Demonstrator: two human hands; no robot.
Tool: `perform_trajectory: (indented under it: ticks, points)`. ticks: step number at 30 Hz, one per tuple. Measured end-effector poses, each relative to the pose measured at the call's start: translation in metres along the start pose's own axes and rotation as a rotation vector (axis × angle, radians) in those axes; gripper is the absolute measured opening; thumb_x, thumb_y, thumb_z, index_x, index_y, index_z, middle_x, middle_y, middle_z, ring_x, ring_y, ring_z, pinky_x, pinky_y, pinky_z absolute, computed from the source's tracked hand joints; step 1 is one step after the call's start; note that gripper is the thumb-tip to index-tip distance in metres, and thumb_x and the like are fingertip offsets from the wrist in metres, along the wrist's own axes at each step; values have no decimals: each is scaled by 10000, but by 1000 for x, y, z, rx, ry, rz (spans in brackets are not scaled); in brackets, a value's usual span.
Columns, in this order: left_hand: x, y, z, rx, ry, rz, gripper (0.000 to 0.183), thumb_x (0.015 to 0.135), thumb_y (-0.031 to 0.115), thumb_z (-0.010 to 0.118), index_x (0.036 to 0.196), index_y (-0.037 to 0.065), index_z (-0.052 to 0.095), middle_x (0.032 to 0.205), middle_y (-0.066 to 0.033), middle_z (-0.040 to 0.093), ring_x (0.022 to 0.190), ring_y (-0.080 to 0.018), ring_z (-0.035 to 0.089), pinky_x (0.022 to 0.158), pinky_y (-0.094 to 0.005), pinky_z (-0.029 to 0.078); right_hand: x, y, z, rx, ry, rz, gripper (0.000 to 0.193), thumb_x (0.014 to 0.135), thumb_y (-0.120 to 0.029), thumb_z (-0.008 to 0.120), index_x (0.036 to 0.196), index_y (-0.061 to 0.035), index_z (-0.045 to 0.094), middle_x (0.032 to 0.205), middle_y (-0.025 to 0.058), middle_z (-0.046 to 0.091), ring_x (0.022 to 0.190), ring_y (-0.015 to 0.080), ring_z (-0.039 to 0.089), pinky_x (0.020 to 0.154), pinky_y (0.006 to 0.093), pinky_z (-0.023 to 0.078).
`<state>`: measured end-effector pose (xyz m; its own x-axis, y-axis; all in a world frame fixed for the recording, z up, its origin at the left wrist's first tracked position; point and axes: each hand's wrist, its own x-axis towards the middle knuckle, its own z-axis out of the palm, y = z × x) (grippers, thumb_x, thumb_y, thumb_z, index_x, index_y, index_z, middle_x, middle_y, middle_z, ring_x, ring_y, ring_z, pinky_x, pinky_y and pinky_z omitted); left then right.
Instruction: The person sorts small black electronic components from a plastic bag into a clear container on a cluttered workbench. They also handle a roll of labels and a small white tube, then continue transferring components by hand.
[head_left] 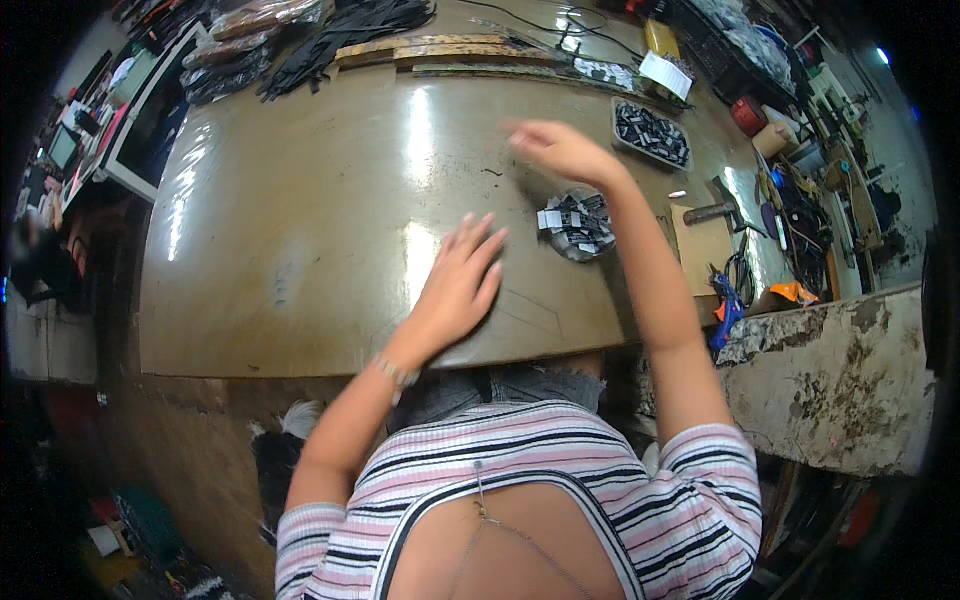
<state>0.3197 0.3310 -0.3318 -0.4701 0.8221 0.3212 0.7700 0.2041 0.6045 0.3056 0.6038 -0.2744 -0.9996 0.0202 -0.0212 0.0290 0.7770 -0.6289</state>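
My left hand (pixel 460 285) lies flat on the glossy brown tabletop (pixel 300 220), fingers stretched out, with nothing in it. Over the table farther off, my right hand (pixel 560 150) is lifted and bent toward the left. Its fingertips are smeared by motion, so I cannot see whether they hold anything. Beside my right forearm stands a round clear tub (pixel 575 250) heaped with small black-and-white pieces, perhaps labels. A rectangular clear tub (pixel 650 158) of small black and grey pieces sits just beyond my right wrist.
On the right, a hammer (pixel 710 213) lies on a brown sheet (pixel 695 250), near a blue hand tool (pixel 728 310) and an orange item (pixel 795 292). Worn wooden strips (pixel 450 50), black strips (pixel 350 40) and plastic-wrapped bundles (pixel 225 60) line the far edge.
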Motion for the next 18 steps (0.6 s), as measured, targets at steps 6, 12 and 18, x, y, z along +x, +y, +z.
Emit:
perform_trajectory:
  ticks: [6, 12, 18]
  points:
    - [117, -39, 75, 420, -73, 265, 490, 973, 321, 329, 1413, 106, 331, 1480, -132, 293, 1378, -342, 231, 1116, -493, 180, -135, 5, -2, -173, 966, 273, 339, 948, -244, 499, 1176, -6, 576, 1036, 135, 626, 806, 194, 585, 806, 319, 462]
    - [163, -47, 86, 439, -64, -3, 544, 969, 384, 277, 1435, 104, 295, 1506, -108, 247, 1398, -319, 188, 1130, -493, 128, -179, 31, 63, 553, 679, 553, 482, 936, -291, 543, 1280, 36, 457, 1106, 134, 512, 709, 144, 583, 562, 270, 516]
    - [110, -123, 9, 729, 77, -457, 544, 967, 360, 274, 1434, 82, 287, 1510, -125, 232, 1395, -340, 190, 1124, -518, 133, -166, 32, 73, 685, 688, 446, 474, 941, -216, 541, 1307, 56, 411, 1179, 150, 433, 714, 139, 608, 571, 272, 550]
